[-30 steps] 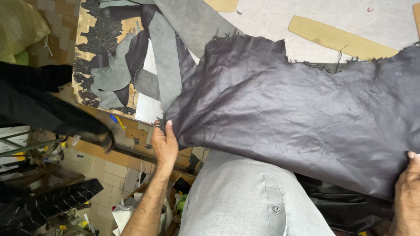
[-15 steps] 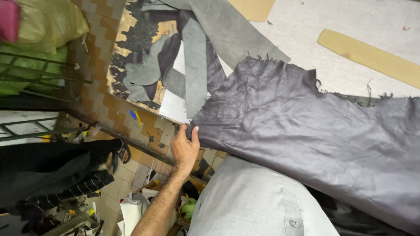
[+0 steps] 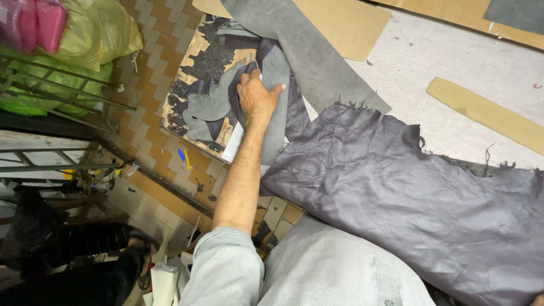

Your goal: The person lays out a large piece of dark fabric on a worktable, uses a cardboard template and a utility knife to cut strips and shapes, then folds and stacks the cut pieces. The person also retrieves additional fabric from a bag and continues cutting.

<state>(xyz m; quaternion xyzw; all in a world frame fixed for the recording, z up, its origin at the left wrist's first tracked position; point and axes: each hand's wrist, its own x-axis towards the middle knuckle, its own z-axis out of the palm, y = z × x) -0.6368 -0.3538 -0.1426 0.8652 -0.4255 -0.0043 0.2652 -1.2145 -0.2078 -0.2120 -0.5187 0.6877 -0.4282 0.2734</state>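
Since the earlier frame the left hand (image 3: 256,95) had been moved off the edge of the dark purple leather sheet (image 3: 408,198) and stretched out to the pile of grey scraps (image 3: 209,105) beyond that sheet's near corner. The hand was laid on a grey suede strip (image 3: 276,113), with the fingers curled over the strip's edge and the thumb held out to the side; whether the strip was actually pinched could not be told. The right hand (image 3: 538,300) was seen only as a sliver at the bottom corner of the view, at the far end of the leather sheet, and its state could not be told.

The leather sheet was spread, wrinkled, over the pale worktop (image 3: 453,62), with its frayed upper edge facing the worktop's middle and its lower part hanging towards the person's grey shirt (image 3: 340,272). A long grey suede piece (image 3: 306,51) was laid diagonally above the sheet, over a sheet of brown cardboard (image 3: 345,25). A tan cardboard strip (image 3: 487,113) was lying beyond the sheet's upper edge. Beside the scrap pile, well apart from the sheet, yellow-green bags (image 3: 96,34) were stacked on a metal rack (image 3: 62,85) over a tiled floor (image 3: 164,192).
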